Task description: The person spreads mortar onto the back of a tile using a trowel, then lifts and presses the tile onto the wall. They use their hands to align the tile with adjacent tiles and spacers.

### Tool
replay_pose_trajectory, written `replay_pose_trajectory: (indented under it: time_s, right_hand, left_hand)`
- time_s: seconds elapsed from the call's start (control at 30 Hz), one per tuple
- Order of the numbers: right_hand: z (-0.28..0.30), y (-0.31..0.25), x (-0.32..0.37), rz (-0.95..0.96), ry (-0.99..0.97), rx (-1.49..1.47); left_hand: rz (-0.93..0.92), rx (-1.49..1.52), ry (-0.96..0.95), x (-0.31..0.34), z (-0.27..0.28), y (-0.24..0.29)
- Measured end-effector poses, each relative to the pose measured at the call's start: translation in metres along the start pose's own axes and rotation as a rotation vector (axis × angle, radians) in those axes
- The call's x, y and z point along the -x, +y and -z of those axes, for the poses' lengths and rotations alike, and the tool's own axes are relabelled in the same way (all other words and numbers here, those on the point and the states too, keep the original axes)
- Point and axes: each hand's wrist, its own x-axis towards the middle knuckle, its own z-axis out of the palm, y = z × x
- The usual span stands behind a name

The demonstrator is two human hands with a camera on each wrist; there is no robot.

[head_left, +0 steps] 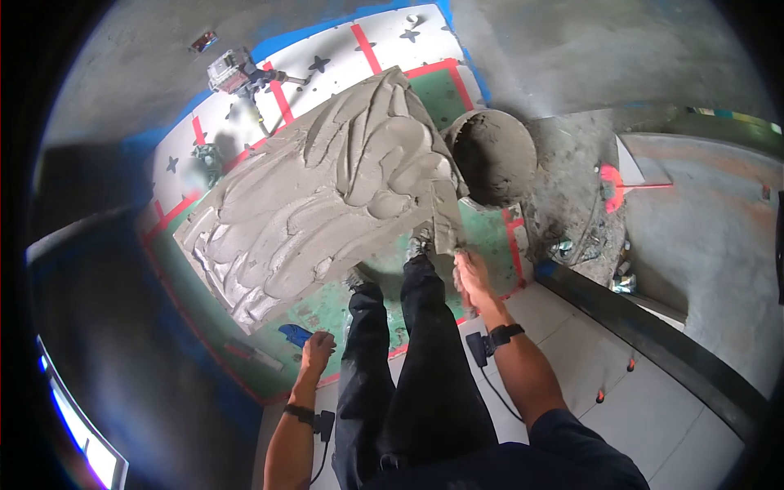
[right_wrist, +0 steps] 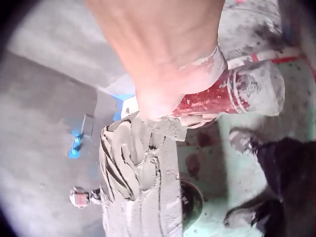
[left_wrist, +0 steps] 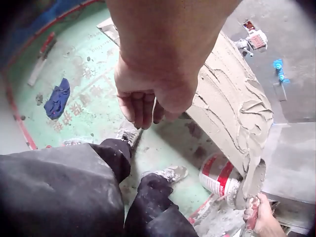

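Note:
My right hand (head_left: 474,282) grips the red handle (right_wrist: 212,98) of a trowel whose mortar-coated blade (head_left: 445,216) lies at the slab's edge near the bucket. Grey mortar in ridges and swirls covers the big rectangular slab (head_left: 327,188). In the left wrist view the right hand (left_wrist: 264,217) holds the same handle beside the bucket (left_wrist: 215,175). My left hand (head_left: 318,351) hangs with loosely bent fingers and holds nothing, near a blue cloth-like item (head_left: 295,334) on the green floor.
A mortar-smeared bucket (head_left: 494,159) stands at the slab's right corner. A device on a small tripod (head_left: 237,73) is beyond the slab. A red-handled tool (head_left: 253,355) lies on the floor at left. A dark raised edge (head_left: 645,331) runs along the right. Both feet are beside the slab.

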Motion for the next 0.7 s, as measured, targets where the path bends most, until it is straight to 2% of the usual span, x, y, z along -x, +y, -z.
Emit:
replay_pose_trajectory:
  time_s: [0.07, 0.13, 0.2, 0.27, 0.3, 0.37, 0.43, 0.47, 0.53, 0.57, 0.6, 0.67, 0.7]
  right_hand:
    - [-0.029, 0.010, 0.020, -0.136, -0.146, -0.363]
    - [-0.067, 0.017, 0.038, -0.300, -0.271, -0.450]
    - [-0.100, 0.047, 0.045, -0.174, -0.440, -0.298]
    - [-0.114, 0.051, 0.038, 0.848, -0.231, 0.377]
    - [-0.108, 0.052, 0.034, 0.695, -0.214, 0.594]
    - [-0.088, -0.011, 0.045, 0.388, -0.152, 0.949]
    - [-0.071, -0.025, 0.026, 0.403, 0.065, 0.916]
    - [-0.067, -0.006, -0.003, 0.589, 0.257, 0.832]
    - [-0.068, -0.025, -0.016, 0.047, -0.094, -0.166]
    - [-0.086, -0.024, -0.010, 0.044, -0.094, -0.336]
    - [-0.106, -0.013, -0.010, 0.066, -0.117, -0.363]
    - [-0.145, -0.015, 0.020, -0.214, -0.259, -0.374]
    - [-0.157, -0.001, 0.026, -0.163, -0.391, -0.269]
  left_hand:
    - [-0.008, -0.005, -0.024, -0.001, -0.003, -0.001]
    - [0.012, -0.015, -0.001, 0.000, -0.009, -0.001]
    - [0.027, 0.025, -0.022, -0.005, -0.016, -0.013]
    - [0.014, 0.002, -0.009, -0.002, -0.020, -0.014]
    - [0.012, -0.003, -0.003, 0.000, -0.021, -0.015]
    - [0.011, 0.005, 0.008, 0.001, -0.018, -0.009]
    - [-0.069, -0.003, 0.013, 0.005, -0.014, -0.008]
    - [-0.063, 0.013, 0.016, 0.004, -0.014, -0.012]
    - [-0.053, 0.048, 0.044, 0.000, -0.011, -0.026]
    - [-0.091, 0.050, 0.073, -0.003, -0.011, -0.038]
    - [-0.082, 0.065, 0.081, -0.003, -0.012, -0.052]
    - [0.028, 0.128, 0.091, 0.003, -0.008, -0.058]
    - [0.051, 0.210, 0.094, 0.004, -0.008, -0.064]
